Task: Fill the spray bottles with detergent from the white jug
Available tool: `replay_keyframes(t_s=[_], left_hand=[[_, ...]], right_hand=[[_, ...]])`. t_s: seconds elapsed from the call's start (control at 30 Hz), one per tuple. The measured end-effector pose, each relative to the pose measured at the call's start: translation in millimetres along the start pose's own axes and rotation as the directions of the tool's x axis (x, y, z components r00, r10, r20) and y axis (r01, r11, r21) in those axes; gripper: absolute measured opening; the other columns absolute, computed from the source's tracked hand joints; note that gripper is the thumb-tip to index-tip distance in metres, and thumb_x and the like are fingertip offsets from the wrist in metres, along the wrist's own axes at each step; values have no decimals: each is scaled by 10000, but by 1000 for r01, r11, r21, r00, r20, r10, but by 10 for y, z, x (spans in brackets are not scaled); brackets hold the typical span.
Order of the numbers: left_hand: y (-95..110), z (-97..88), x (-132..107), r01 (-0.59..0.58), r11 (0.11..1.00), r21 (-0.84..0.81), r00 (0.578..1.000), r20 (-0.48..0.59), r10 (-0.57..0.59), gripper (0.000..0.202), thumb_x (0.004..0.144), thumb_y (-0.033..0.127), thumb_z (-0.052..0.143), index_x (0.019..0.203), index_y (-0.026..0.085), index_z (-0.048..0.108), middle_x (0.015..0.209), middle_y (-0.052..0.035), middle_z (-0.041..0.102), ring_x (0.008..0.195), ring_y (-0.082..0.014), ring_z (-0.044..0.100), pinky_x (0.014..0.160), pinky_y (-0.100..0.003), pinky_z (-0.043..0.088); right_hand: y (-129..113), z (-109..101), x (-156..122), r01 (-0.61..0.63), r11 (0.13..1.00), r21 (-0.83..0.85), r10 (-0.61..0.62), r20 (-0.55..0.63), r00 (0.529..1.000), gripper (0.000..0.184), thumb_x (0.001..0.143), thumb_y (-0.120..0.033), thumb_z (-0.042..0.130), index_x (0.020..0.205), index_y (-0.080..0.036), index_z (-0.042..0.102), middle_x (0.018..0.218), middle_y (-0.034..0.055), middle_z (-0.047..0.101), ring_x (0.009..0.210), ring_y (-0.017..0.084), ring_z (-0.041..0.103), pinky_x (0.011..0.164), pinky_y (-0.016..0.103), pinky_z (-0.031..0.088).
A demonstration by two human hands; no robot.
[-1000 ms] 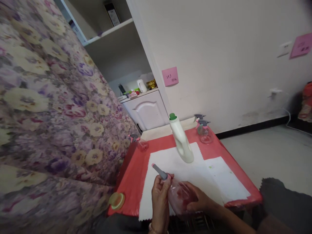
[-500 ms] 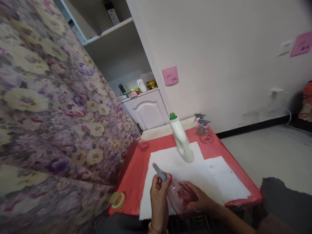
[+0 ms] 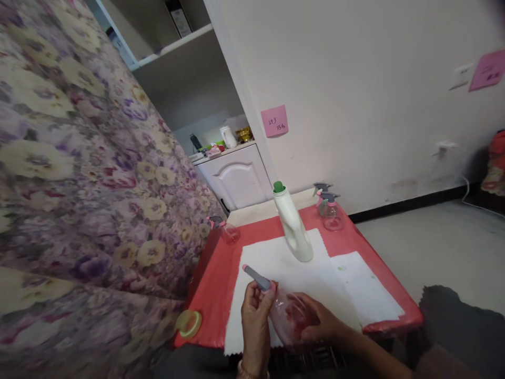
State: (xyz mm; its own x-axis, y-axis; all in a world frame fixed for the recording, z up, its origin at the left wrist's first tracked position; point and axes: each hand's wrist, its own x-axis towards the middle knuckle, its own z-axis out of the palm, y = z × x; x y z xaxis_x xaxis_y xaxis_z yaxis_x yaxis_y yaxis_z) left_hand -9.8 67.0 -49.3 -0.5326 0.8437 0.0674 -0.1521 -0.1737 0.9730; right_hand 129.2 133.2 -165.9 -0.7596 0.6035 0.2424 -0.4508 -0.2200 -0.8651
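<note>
Over the red-covered tabletop's near edge, a clear, rounded plastic bottle is clasped by the right hand's fingers, its grey-and-pink spray head, seemingly seated, pinched at its base by the left hand's; its tightness cannot be told.

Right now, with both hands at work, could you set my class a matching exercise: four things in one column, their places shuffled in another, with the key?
1. Left hand
2. Right hand
3. Jug
4. Pink notes

a. on the wall
b. at the neck of the held bottle
c. on the white sheet
d. around that bottle's body

Pairs: 1-b, 2-d, 3-c, 4-a.
</note>
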Motion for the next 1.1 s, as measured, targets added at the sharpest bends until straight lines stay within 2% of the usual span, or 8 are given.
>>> replay_keyframes(t_s=[0.17,0.4,0.53,0.7,0.77,0.87,0.97,1.1], left_hand=[[67,15,-14,10,1000,5,1000,27,-10,360,713,351,815,997,178,678,1023,-67,714,992,-211,657,954,-347,477],[110,12,-6,-25,998,64,999,-33,27,322,697,352,823,924,189,662,860,4,680,793,-128,615,768,-226,488],[180,6,0,-15,997,73,1000,16,14,329,784,342,756,1067,212,648,963,-13,677,871,-142,615,809,-245,488],[346,-68,24,-82,995,49,996,26,81,384,803,344,735,1153,212,647,1177,-75,657,1067,-208,605,910,-302,468],[412,-101,24,-106,992,67,994,22,104,393,801,347,735,1157,203,648,1186,-92,655,1015,-203,615,844,-288,480],[490,-131,5,-125,991,55,992,16,124,384,797,342,734,1142,195,650,1171,-99,655,927,-177,616,753,-260,486],[542,-142,-26,-109,994,-17,994,23,109,385,784,340,742,1132,200,653,1179,-101,642,970,-203,621,753,-283,519],[594,-156,-59,-124,988,-87,992,23,126,331,799,317,733,1106,212,667,1156,-79,641,957,-196,644,785,-297,558]], right_hand=[[-41,14,-3,-21,1000,14,21,1,1000,872,510,-443,896,1285,-234,555,1233,97,624,1212,342,523,1057,494,363],[-166,96,-19,-38,999,-6,38,-10,999,881,487,-467,893,1264,-212,564,1221,105,629,1146,339,561,990,474,420],[-239,138,-26,-47,999,2,47,-7,999,862,492,-463,885,1256,-224,564,1233,99,619,1157,342,551,1001,469,414],[-139,90,-25,-103,994,-47,99,-72,992,969,471,-389,884,1341,-263,476,1330,107,538,1232,357,493,946,463,455],[-95,75,-24,-127,986,-104,116,-112,987,989,472,-334,870,1363,-278,444,1373,109,497,1290,367,440,965,475,448],[-105,97,-20,-112,977,-184,85,-148,985,909,506,-233,810,1344,-266,457,1376,113,498,1317,357,421,1014,474,420],[-163,136,-11,-114,968,-224,78,-163,984,832,528,-171,735,1313,-247,471,1359,123,522,1301,347,456,1005,458,435],[-155,114,-3,-104,969,-223,73,-144,987,844,510,-180,722,1307,-246,453,1400,131,501,1324,361,441,1000,465,446]])
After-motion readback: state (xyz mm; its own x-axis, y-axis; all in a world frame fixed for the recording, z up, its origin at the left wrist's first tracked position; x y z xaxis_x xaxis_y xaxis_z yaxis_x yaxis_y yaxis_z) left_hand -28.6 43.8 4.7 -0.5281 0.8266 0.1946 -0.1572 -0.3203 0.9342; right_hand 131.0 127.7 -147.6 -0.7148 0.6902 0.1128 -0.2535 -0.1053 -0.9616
